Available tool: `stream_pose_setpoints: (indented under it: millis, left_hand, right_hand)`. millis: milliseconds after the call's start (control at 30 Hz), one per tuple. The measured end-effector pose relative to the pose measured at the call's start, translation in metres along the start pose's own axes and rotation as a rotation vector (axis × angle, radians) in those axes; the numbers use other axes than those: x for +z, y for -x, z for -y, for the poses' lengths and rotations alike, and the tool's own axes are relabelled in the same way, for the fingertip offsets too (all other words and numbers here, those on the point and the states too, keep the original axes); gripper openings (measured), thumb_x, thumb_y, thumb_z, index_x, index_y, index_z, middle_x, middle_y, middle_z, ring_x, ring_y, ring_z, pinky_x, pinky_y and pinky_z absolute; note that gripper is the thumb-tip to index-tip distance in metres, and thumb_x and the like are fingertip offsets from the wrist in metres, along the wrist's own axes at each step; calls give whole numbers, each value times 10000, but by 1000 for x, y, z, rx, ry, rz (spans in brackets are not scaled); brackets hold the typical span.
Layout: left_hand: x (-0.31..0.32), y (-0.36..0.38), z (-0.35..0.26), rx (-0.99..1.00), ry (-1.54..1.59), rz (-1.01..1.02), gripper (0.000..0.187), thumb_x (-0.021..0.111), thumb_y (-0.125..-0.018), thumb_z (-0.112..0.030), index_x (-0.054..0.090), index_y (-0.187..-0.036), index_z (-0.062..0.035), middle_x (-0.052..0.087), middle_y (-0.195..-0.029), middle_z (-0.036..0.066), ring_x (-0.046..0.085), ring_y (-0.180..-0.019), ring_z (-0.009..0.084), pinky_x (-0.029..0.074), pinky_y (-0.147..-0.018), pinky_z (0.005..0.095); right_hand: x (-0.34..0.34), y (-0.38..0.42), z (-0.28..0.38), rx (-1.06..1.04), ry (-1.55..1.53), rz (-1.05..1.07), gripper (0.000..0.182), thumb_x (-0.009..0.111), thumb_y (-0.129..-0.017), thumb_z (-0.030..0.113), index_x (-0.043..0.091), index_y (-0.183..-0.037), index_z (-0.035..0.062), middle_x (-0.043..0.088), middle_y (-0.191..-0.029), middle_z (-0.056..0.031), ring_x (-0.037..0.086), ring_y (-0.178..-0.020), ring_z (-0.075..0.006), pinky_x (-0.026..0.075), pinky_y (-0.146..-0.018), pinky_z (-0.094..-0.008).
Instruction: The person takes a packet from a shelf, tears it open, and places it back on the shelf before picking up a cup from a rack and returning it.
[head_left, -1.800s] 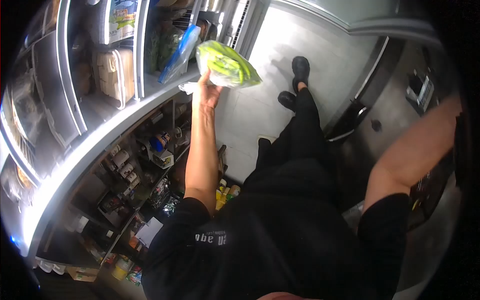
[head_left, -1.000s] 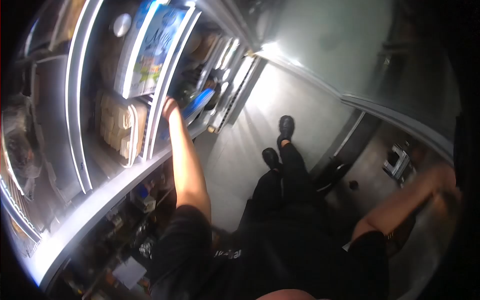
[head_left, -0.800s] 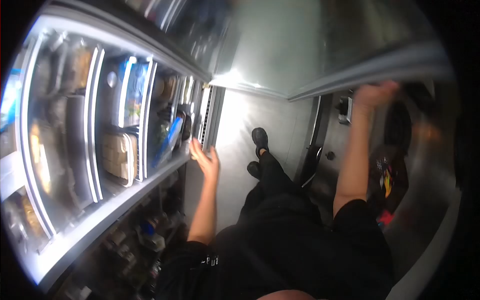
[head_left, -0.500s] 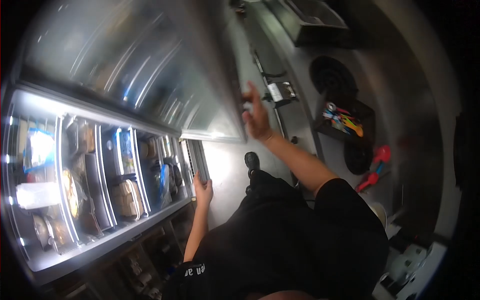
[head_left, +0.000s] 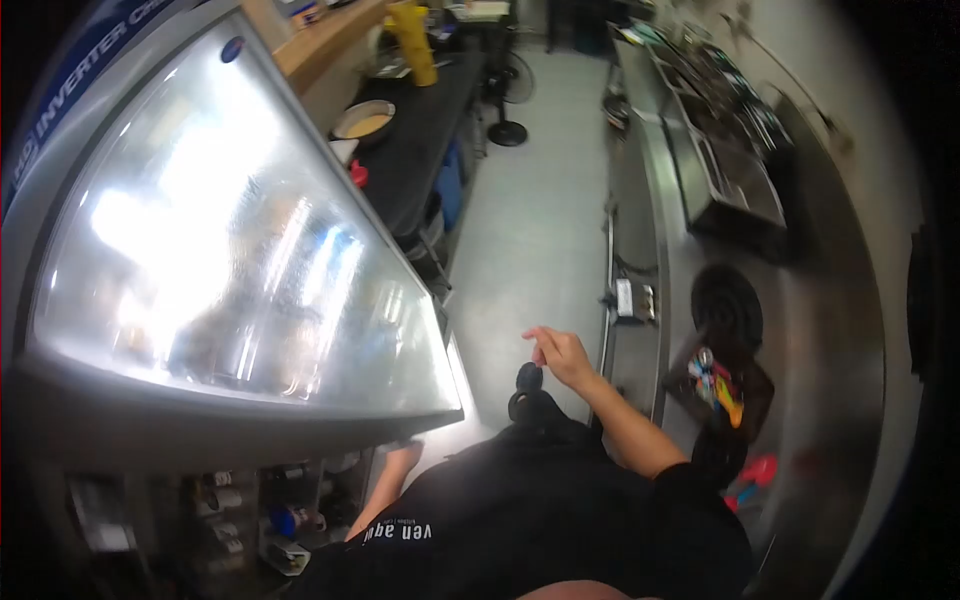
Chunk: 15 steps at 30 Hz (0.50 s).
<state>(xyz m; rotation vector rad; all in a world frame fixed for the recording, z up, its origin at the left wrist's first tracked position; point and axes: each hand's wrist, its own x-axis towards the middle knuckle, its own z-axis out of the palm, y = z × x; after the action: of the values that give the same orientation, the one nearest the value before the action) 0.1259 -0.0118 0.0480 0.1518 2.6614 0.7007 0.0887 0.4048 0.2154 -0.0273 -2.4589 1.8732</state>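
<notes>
The right hand [head_left: 562, 360] is over open floor [head_left: 535, 220], fingers loosely curled, half wide; beside the glass fridge door [head_left: 250, 240] edge, the left hand's [head_left: 402, 458] fingers I cannot tell.

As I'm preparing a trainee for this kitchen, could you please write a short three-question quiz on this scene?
1. True or false: the person's right hand is gripping the glass door.

2. Which of these stands on the floor?
A) the wide bowl
B) the fan
C) the tray of colourful items

3. Fill in the blank: the hand nearer the glass door is the ____.

Key:
1. False; it is apart from the door and holds nothing.
2. B
3. left hand
</notes>
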Motion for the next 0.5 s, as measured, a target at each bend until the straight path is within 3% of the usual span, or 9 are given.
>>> stream_pose_setpoints:
  millis: [33, 67, 100, 133, 167, 200, 267, 400, 500]
  left_hand:
    - [-23, 6, -5, -59, -30, -8, 562, 578, -743, -126, 513, -1289, -6, 548, -1269, 251, 515, -1166, 415, 390, -1006, 479]
    - [-28, 6, 15, 141, 108, -130, 572, 554, -745, -79, 481, -1307, -3, 525, -1302, 241, 490, -1202, 407, 378, -1026, 466]
    - [-39, 12, 27, 182, 205, -127, 606, 595, -816, -205, 428, -1386, -84, 538, -1280, 226, 497, -1206, 398, 434, -968, 418]
    - [-43, 11, 26, -241, 52, 25, 566, 544, -785, -96, 456, -1339, -25, 471, -1369, 223, 431, -1277, 375, 342, -1076, 434]
    - [-52, 8, 25, -381, -55, 144, 598, 577, -806, -161, 426, -1372, -43, 481, -1360, 233, 451, -1255, 399, 349, -1067, 445]
    - [1, -2, 116, -449, -106, 161, 599, 613, -818, -226, 435, -1362, -46, 505, -1323, 241, 474, -1220, 432, 374, -1042, 458]
    - [8, -2, 100, -579, -100, 209, 597, 616, -820, -234, 438, -1358, -47, 511, -1312, 242, 480, -1212, 436, 381, -1036, 458]
    - [26, -57, 38, -621, 34, 100, 592, 624, -822, -251, 445, -1350, -50, 524, -1290, 244, 491, -1196, 442, 393, -1024, 458]
    - [21, -143, -32, -438, 119, -131, 589, 629, -824, -264, 451, -1345, -52, 533, -1273, 246, 499, -1183, 447, 402, -1015, 459]
  right_hand:
    - [3, -13, -3, 35, -10, 25, 367, 434, -1015, 296, 678, -1012, 22, 616, -632, -60, 595, -566, -129, 480, -560, -276]
    - [5, -24, -7, 78, -22, 46, 367, 416, -1026, 278, 676, -1009, 20, 616, -644, -43, 588, -591, -105, 480, -566, -263]
    - [5, -36, -14, 68, -20, 74, 367, 416, -1026, 278, 676, -1009, 20, 616, -644, -43, 588, -591, -105, 480, -566, -263]
    - [3, -51, -20, 40, 46, 129, 366, 417, -1025, 277, 677, -1002, 21, 618, -648, -51, 594, -593, -115, 484, -570, -268]
    - [-2, -70, -26, 6, 113, 176, 365, 417, -1023, 277, 677, -995, 23, 620, -651, -59, 600, -595, -124, 489, -573, -272]
    - [-11, -89, -33, -14, 114, 186, 365, 417, -1023, 277, 677, -995, 23, 620, -651, -59, 600, -595, -124, 489, -573, -272]
    - [-37, -129, -46, -115, 200, 190, 344, 468, -991, 312, 690, -993, 48, 632, -649, -88, 633, -608, -228, 497, -609, -336]
    - [-113, -215, -56, -52, 335, 84, 339, 472, -986, 313, 693, -981, 56, 640, -672, -112, 645, -635, -248, 497, -620, -363]
    - [-176, -276, -64, -192, 415, 48, 380, 378, -1024, 296, 661, -1063, 46, 628, -662, -95, 632, -608, -214, 504, -603, -335]
